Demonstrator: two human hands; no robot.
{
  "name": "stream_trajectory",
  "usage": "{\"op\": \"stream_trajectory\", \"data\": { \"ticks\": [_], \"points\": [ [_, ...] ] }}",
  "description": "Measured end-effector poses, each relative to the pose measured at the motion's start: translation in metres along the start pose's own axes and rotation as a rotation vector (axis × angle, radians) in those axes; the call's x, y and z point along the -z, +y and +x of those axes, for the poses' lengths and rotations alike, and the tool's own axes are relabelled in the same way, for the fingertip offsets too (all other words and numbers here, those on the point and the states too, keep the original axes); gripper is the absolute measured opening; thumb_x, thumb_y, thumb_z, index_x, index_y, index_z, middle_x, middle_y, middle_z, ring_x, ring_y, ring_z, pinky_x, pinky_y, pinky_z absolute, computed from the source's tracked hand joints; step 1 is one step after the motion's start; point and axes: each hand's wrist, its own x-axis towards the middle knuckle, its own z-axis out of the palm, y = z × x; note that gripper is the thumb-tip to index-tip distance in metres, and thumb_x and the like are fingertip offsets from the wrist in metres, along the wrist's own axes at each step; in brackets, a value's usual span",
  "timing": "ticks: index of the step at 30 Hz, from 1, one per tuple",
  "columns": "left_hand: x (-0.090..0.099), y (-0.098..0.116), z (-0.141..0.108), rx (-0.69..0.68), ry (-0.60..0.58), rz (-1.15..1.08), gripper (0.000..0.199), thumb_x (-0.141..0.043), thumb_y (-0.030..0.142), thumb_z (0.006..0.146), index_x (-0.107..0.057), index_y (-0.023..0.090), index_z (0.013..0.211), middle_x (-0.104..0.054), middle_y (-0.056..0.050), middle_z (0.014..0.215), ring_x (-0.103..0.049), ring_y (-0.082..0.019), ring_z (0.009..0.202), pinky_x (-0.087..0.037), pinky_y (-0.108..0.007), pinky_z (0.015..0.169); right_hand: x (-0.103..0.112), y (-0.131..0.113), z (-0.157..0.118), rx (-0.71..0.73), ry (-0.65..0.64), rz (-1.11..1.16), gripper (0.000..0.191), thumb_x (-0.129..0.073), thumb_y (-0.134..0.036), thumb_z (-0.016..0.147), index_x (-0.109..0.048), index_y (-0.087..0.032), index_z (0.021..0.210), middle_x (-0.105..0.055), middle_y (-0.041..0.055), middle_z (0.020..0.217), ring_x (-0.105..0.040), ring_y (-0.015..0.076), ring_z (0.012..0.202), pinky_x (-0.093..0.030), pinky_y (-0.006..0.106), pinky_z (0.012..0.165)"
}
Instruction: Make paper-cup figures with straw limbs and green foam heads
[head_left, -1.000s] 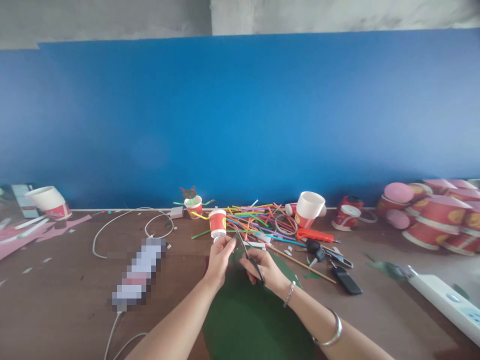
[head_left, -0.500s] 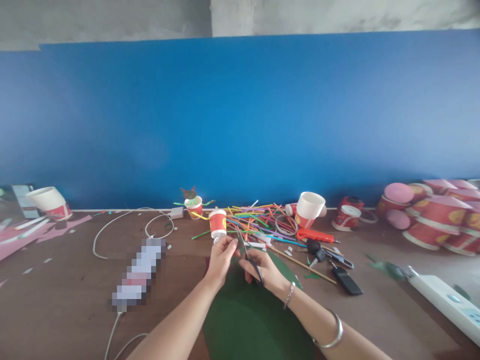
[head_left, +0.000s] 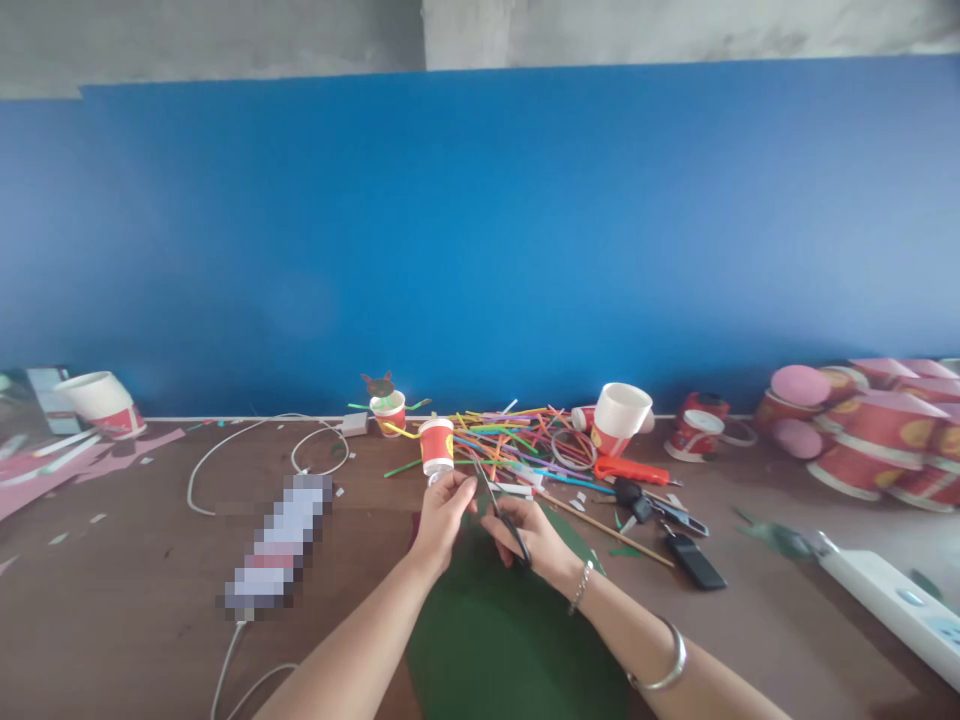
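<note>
Over a dark green sheet at the centre, both hands are close together. My right hand is closed round the black handles of a pair of scissors, whose blades point up and to the left. My left hand is pinched, thumb against fingers, beside the blades; what it holds is too small to make out. Just beyond my left hand stands a red and white paper cup with a yellow strip sticking out on its left.
Coloured sticks lie in a pile behind the hands. To the right are a white cup, an orange cutter, keys, a power strip and stacked cups. A blurred phone with a cable lies left.
My right hand and the scissors have shifted very slightly. Otherwise the hands and the objects on the table look the same.
</note>
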Motion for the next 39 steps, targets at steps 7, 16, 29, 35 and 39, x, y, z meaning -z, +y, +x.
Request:
{"op": "stream_trajectory", "data": {
  "ticks": [7,16,29,35,39],
  "points": [
    [-0.0008,0.0013,-0.0009,0.049,-0.022,-0.047,0.027,-0.063,0.040,0.075,-0.054,0.017,0.064,-0.048,0.004,0.057,-0.043,-0.010,0.057,-0.033,-0.023,0.059,-0.0001,0.0023,0.0015,0.014,0.016,0.007,0.028,-0.060,-0.042,0.074,-0.050,-0.018,0.065,-0.048,-0.0068,0.039,-0.042,0.0069,0.035,-0.032,0.019,0.039],
    [-0.0005,0.0018,-0.0034,0.035,-0.106,-0.020,0.028,-0.060,0.036,0.077,-0.048,0.017,0.060,-0.048,0.004,0.059,-0.043,-0.010,0.059,-0.034,-0.023,0.062,0.0002,0.0059,0.0015,0.007,0.042,0.016,0.032,-0.063,-0.047,0.073,-0.050,-0.018,0.067,-0.050,-0.0061,0.041,-0.045,0.0080,0.037,-0.033,0.020,0.040],
    [0.0016,0.0053,-0.0018,0.028,-0.163,-0.007,0.027,-0.061,0.034,0.074,-0.049,0.017,0.057,-0.047,0.003,0.058,-0.043,-0.011,0.059,-0.034,-0.024,0.062,0.0009,0.0047,0.0013,0.015,0.008,0.043,0.034,-0.063,-0.049,0.072,-0.050,-0.018,0.066,-0.049,-0.0067,0.040,-0.042,0.0073,0.036,-0.032,0.020,0.039],
    [0.0026,0.0058,-0.0012,0.035,-0.149,-0.012,0.027,-0.063,0.035,0.073,-0.048,0.017,0.058,-0.047,0.004,0.057,-0.042,-0.011,0.058,-0.033,-0.023,0.061,0.0010,0.0052,0.0017,0.013,0.007,0.059,0.033,-0.063,-0.048,0.072,-0.051,-0.018,0.065,-0.047,-0.0074,0.039,-0.042,0.0073,0.034,-0.032,0.019,0.037],
    [0.0027,0.0049,-0.0010,0.031,-0.106,0.000,0.028,-0.063,0.036,0.073,-0.048,0.018,0.058,-0.046,0.004,0.056,-0.041,-0.011,0.057,-0.033,-0.023,0.060,0.0010,0.0048,0.0018,0.010,0.012,0.066,0.032,-0.065,-0.046,0.071,-0.051,-0.017,0.066,-0.047,-0.0076,0.038,-0.041,0.0069,0.033,-0.032,0.019,0.036]
  ]
}}
